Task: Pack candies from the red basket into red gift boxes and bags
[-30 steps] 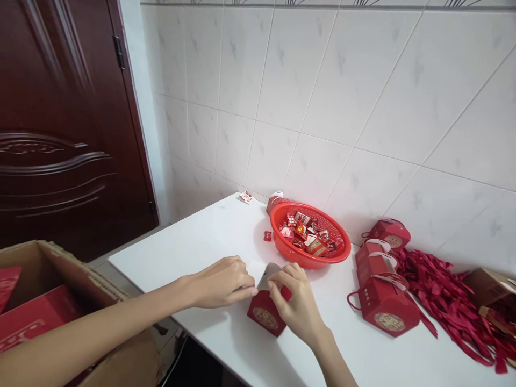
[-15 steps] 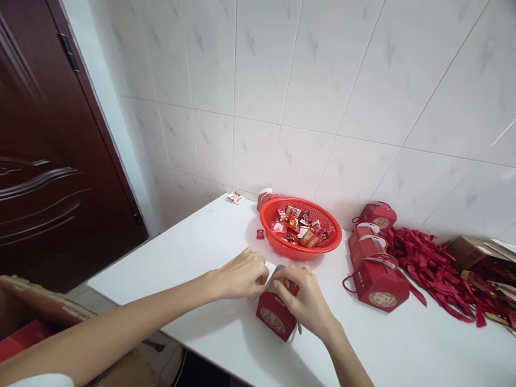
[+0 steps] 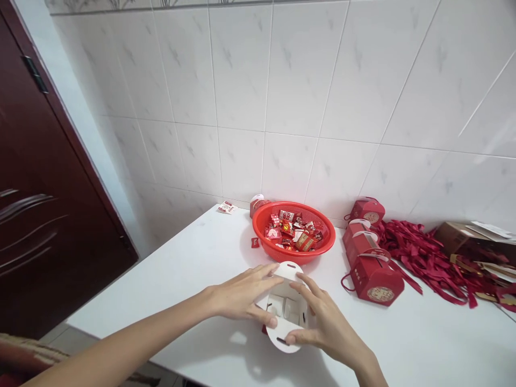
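Note:
A small red candy box (image 3: 291, 304) stands on the table with its top open, and I look down into its white inside. Nothing is seen lying in it. Its two rounded white flaps with slots lean outward, one to the back and one to the front. My left hand (image 3: 248, 295) holds the box from the left, thumb on the front flap and fingers at the back flap. On the right, my right hand (image 3: 322, 314) grips it the same way, its thumb on the front flap. A red plastic basket (image 3: 260, 242) of wrapped sweets (image 3: 288, 228) stands just behind.
Several red boxes (image 3: 377, 279) with handles stand to the right, beside a heap of dark red ribbons (image 3: 419, 252). A brown carton (image 3: 449, 239) is at the far right. One sweet (image 3: 255, 243) and a printed packet (image 3: 227, 207) lie on the white table (image 3: 177, 279).
The box's top has been opened and its flaps spread, showing the white inside. Both hands moved from pinching at the top to spanning the opening. My view has shifted.

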Tool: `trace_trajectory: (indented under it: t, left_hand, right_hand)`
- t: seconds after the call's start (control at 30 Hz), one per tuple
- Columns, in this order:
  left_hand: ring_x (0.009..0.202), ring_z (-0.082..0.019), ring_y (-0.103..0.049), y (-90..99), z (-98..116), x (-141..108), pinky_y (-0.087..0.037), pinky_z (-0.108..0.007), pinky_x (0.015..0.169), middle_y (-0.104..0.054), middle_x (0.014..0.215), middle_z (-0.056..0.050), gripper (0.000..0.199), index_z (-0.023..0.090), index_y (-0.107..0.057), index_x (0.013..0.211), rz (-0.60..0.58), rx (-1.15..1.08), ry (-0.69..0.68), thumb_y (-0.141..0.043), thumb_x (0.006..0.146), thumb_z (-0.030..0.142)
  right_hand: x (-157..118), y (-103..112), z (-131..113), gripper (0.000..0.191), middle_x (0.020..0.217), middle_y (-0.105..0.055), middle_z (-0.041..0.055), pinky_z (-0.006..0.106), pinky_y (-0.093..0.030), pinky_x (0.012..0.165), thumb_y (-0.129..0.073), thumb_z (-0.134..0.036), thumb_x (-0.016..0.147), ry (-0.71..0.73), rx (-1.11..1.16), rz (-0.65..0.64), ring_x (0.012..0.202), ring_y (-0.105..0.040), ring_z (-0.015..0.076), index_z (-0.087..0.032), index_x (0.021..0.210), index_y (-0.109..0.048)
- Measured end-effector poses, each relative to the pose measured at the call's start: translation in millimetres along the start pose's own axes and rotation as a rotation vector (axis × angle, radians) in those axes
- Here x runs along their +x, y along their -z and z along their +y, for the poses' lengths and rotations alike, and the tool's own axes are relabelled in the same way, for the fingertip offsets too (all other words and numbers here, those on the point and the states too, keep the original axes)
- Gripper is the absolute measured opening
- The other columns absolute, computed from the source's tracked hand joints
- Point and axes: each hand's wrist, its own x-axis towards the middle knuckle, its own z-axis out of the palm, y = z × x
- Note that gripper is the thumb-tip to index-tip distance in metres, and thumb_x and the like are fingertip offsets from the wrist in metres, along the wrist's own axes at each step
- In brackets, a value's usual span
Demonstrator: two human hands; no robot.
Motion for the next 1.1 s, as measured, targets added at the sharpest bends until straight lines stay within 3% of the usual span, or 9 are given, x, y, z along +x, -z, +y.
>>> trace_trajectory:
  t: [0.07,0.33,0.57,0.9,1.1]
  left_hand:
    - [0.141,-0.043,-0.034,-1.5,0,2,-0.036,-0.056,0.109,-0.033,0.158,-0.018,0.091,0.025,-0.043,0.149,0.001,-0.006,0.012,-0.069,0.074,0.068]
    - [0.130,-0.038,-0.042,-12.9,-14,10,-0.037,-0.053,0.108,-0.050,0.142,-0.015,0.096,0.023,-0.037,0.151,0.075,-0.028,-0.027,-0.070,0.073,0.068]
    - [0.140,-0.037,-0.033,-32.7,-48,25,-0.029,-0.054,0.116,-0.036,0.152,-0.019,0.105,0.017,-0.022,0.156,0.182,-0.101,-0.041,-0.067,0.076,0.068]
    - [0.148,-0.038,-0.023,-76.6,-77,40,-0.020,-0.054,0.122,-0.023,0.160,-0.020,0.119,0.016,-0.015,0.156,0.346,-0.455,-0.092,-0.072,0.066,0.070]
    - [0.148,-0.038,-0.025,-86.2,-81,42,-0.022,-0.054,0.121,-0.020,0.162,-0.020,0.133,0.018,0.000,0.158,0.315,-0.640,-0.113,-0.078,0.063,0.067]
  right_hand:
    - [0,-10,5,0.100,0.164,-0.022,0.0114,0.048,-0.040,0.111,-0.072,-0.076,0.064,-0.013,0.018,0.007,0.141,-0.039,0.0373,-0.030,0.148,-0.044]
    - [-1,-45,33,0.084,0.166,-0.014,0.0090,0.046,-0.037,0.114,-0.064,-0.062,0.082,0.005,0.171,0.126,0.148,-0.031,0.0324,-0.030,0.154,-0.033]
    - [9,-65,41,0.084,0.165,-0.014,0.0104,0.035,-0.048,0.105,-0.054,-0.049,0.093,0.010,0.502,0.268,0.144,-0.037,0.0250,-0.029,0.159,-0.006]
    - [17,-71,41,0.082,0.162,-0.023,0.0136,0.038,-0.049,0.105,-0.055,-0.048,0.093,0.030,0.485,0.329,0.143,-0.038,0.0268,-0.026,0.159,-0.012]
    - [20,-74,43,0.080,0.163,-0.022,0.0120,0.037,-0.044,0.110,-0.056,-0.047,0.094,0.028,0.553,0.338,0.145,-0.034,0.0253,-0.028,0.159,-0.012]
